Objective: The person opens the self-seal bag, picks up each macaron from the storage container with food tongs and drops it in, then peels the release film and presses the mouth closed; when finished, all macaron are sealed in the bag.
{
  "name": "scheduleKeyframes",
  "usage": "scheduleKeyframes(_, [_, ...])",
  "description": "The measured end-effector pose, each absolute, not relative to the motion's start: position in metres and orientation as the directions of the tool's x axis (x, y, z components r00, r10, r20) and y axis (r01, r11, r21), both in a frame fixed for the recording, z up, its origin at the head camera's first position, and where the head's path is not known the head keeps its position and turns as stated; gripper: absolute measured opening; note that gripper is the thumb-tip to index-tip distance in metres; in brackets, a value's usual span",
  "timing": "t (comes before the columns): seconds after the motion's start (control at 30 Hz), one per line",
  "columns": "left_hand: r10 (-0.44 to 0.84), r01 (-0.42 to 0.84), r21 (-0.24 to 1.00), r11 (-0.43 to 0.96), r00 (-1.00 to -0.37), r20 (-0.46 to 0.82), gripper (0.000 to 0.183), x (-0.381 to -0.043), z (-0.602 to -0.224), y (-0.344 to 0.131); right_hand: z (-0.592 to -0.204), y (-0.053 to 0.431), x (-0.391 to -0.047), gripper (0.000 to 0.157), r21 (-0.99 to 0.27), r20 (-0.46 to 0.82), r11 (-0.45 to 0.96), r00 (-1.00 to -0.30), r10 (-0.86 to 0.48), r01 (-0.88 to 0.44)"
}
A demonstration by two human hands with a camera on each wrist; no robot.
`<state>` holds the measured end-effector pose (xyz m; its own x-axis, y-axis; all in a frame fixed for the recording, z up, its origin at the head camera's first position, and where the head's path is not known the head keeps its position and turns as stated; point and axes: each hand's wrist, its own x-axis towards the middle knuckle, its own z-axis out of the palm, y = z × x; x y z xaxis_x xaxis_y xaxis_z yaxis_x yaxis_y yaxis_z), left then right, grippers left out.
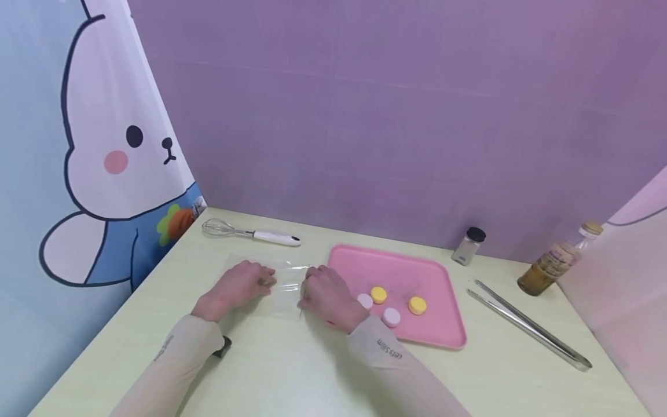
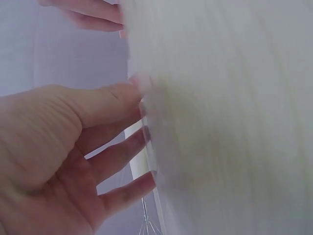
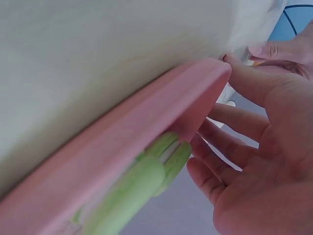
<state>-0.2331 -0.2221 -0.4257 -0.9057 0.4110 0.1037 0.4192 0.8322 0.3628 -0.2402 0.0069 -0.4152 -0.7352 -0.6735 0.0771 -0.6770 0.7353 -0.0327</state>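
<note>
A clear plastic bag (image 1: 286, 288) lies on the table in front of me, with shiny creases across its middle. My left hand (image 1: 244, 285) is at its left part, and in the left wrist view the thumb and index finger pinch the film while the other fingers (image 2: 128, 190) spread along it. At the right edge, my right hand (image 1: 329, 296) pinches the bag between thumb and fingertips. That hand is close beside the pink tray (image 1: 365, 260); the right wrist view has its fingers (image 3: 237, 120) near the tray's corner.
Yellow macarons (image 1: 378, 295) and pale pink macarons (image 1: 391, 317) sit on the tray. A whisk (image 1: 260, 234) lies behind the bag. To the right are metal tongs (image 1: 528, 327), a small black-lidded jar (image 1: 469, 246) and a bottle of brown liquid (image 1: 554, 263). A purple wall (image 1: 375, 127) closes off the back.
</note>
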Motion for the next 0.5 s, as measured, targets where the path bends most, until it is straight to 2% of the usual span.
scheduleKeyframes(0.23, [0.373,0.386,0.334,0.86,-0.922,0.105,0.02,-0.2358,-0.4232,-0.2207,-0.4127,0.0084,-0.2379,0.017,-0.025,0.086,0.731,-0.73,-0.678,-0.681])
scheduleKeyframes(0.5, [0.42,0.467,0.337,0.818,-0.884,0.206,0.015,-0.2357,-0.4272,-0.2289,-0.4174,0.0085,-0.2368,0.017,-0.02,0.094,0.722,-0.72,-0.688,-0.692])
